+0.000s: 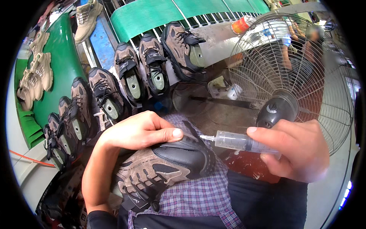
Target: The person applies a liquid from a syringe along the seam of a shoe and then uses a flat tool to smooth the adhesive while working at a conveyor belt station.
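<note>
A brown and black lace-up shoe (pixel 167 164) lies tilted on its side over my lap, its black toe cap pointing right. My left hand (pixel 133 131) is closed on the shoe's sole edge, the thumb pressed beside the toe. In my right hand (pixel 295 150) is a clear plastic syringe (pixel 232 140), held level, with some clear content in the barrel. Its thin tip points left and reaches the sole edge at the toe; whether it touches cannot be made out. My right fingers wrap around the plunger end.
Several matching brown shoes (pixel 129 72) with green lasts inside stand in a curved row ahead and left. Beyond them are a green belt (pixel 152 17) and tan shoes (pixel 42 70). A large wire fan (pixel 278 103) stands close at right, with a person (pixel 309 47) behind it.
</note>
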